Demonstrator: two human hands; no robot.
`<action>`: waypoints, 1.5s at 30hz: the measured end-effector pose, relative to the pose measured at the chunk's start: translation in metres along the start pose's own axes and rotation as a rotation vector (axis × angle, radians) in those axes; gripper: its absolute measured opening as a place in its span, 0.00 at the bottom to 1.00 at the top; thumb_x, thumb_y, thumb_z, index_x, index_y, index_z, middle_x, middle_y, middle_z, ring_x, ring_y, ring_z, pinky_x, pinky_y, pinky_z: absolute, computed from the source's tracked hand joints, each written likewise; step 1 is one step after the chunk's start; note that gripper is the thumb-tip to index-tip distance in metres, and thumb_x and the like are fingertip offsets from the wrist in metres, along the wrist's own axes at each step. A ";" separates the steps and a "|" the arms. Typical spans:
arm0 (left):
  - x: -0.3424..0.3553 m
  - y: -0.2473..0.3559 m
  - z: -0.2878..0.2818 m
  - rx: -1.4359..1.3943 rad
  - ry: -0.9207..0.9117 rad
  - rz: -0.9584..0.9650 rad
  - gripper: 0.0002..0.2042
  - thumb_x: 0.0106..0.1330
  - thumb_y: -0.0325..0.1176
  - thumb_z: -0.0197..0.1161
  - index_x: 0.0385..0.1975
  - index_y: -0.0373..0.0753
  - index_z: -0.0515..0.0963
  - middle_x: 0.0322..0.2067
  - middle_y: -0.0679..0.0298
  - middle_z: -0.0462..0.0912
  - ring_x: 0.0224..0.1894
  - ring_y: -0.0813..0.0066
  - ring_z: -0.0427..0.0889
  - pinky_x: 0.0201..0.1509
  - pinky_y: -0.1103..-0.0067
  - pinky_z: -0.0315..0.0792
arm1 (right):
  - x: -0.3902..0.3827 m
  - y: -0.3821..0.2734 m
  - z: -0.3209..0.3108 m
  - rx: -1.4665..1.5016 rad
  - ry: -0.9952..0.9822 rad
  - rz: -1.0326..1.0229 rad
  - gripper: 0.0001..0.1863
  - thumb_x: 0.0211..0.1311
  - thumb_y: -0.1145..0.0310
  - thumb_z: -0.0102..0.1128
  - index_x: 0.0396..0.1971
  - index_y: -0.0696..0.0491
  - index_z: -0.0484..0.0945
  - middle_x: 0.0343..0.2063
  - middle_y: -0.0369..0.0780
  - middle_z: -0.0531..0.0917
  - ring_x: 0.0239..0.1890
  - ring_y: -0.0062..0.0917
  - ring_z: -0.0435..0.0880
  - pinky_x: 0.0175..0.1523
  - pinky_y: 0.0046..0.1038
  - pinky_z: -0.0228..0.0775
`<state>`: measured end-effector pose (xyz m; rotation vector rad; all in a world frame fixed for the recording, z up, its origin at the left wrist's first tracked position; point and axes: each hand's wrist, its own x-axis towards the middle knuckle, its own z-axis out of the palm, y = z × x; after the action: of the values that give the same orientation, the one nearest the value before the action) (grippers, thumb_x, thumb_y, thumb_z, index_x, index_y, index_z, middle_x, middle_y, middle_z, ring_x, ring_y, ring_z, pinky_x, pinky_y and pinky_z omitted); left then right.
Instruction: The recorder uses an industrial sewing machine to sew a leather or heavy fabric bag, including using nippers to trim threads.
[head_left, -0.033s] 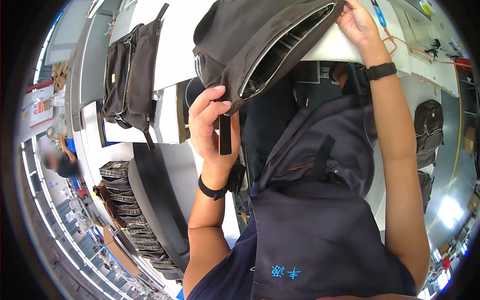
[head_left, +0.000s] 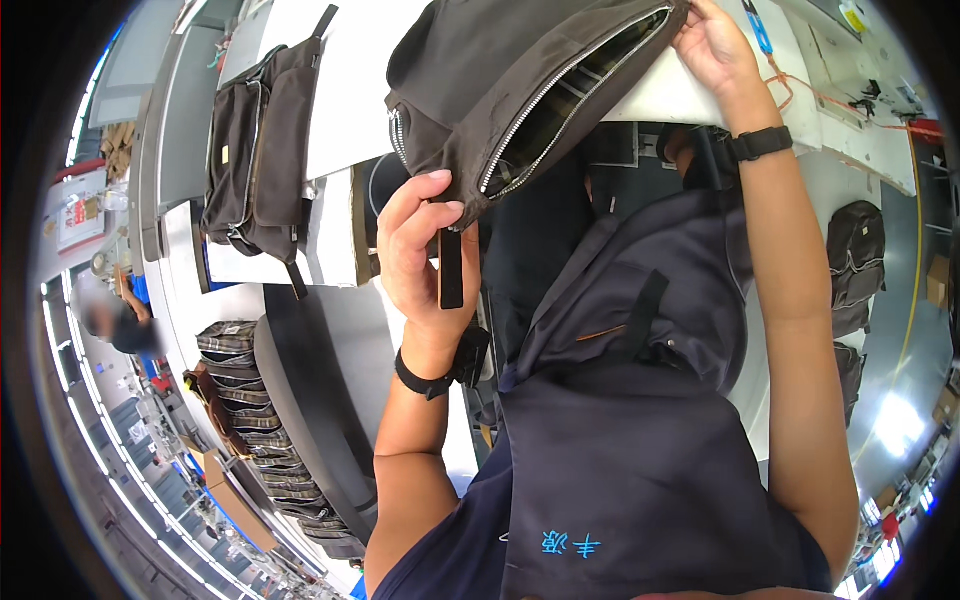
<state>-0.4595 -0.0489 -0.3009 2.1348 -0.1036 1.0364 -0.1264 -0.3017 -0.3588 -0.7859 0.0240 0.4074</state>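
Observation:
A dark brown fabric bag (head_left: 455,60) is stretched between my two hands over the white table. Its long silver zipper (head_left: 535,115) gapes, and a plaid lining shows inside. My left hand (head_left: 425,255) pinches the bag's near left corner between thumb and fingers. A short black strap (head_left: 451,270) hangs down across that palm. At the far right end of the zipper, my right hand (head_left: 718,50) grips the other corner, its fingertips partly hidden by the fabric. The bag's far edge runs out of the picture.
A similar brown bag (head_left: 283,150) lies on the table at left. Lower left is a row of several plaid-lined pieces (head_left: 265,430). Blue-handled snips (head_left: 757,27) lie near my right hand. More dark bags (head_left: 857,250) are at far right. Another person (head_left: 125,315) is at far left.

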 end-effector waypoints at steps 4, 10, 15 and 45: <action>0.000 -0.001 -0.001 0.038 -0.013 0.018 0.21 0.52 0.10 0.71 0.44 0.36 0.77 0.51 0.49 0.84 0.51 0.56 0.85 0.56 0.69 0.80 | -0.002 -0.001 0.001 -0.078 -0.045 0.003 0.13 0.82 0.63 0.50 0.44 0.56 0.79 0.36 0.42 0.88 0.40 0.32 0.89 0.50 0.34 0.83; -0.001 -0.001 -0.005 0.027 -0.084 0.032 0.18 0.62 0.12 0.70 0.50 0.32 0.75 0.56 0.46 0.79 0.57 0.59 0.83 0.56 0.72 0.81 | -0.004 -0.003 0.005 -0.068 -0.028 -0.008 0.15 0.82 0.63 0.49 0.44 0.58 0.80 0.37 0.43 0.89 0.40 0.33 0.89 0.49 0.34 0.83; -0.002 -0.002 -0.005 0.006 -0.084 0.015 0.18 0.64 0.13 0.70 0.51 0.33 0.74 0.57 0.45 0.79 0.57 0.61 0.83 0.57 0.72 0.81 | -0.006 -0.004 0.007 -0.081 -0.021 -0.002 0.15 0.82 0.63 0.50 0.45 0.59 0.80 0.38 0.43 0.89 0.40 0.33 0.89 0.49 0.33 0.84; 0.018 -0.030 -0.023 0.351 -0.238 -0.057 0.23 0.61 0.21 0.76 0.58 0.35 0.82 0.47 0.56 0.79 0.48 0.62 0.79 0.53 0.70 0.73 | -0.025 0.011 0.020 -0.051 -0.018 -0.077 0.16 0.76 0.63 0.63 0.52 0.60 0.82 0.46 0.41 0.87 0.48 0.24 0.85 0.57 0.28 0.78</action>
<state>-0.4512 -0.0082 -0.2968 2.5590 0.0290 0.8087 -0.1561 -0.2894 -0.3474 -0.8312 -0.0333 0.3432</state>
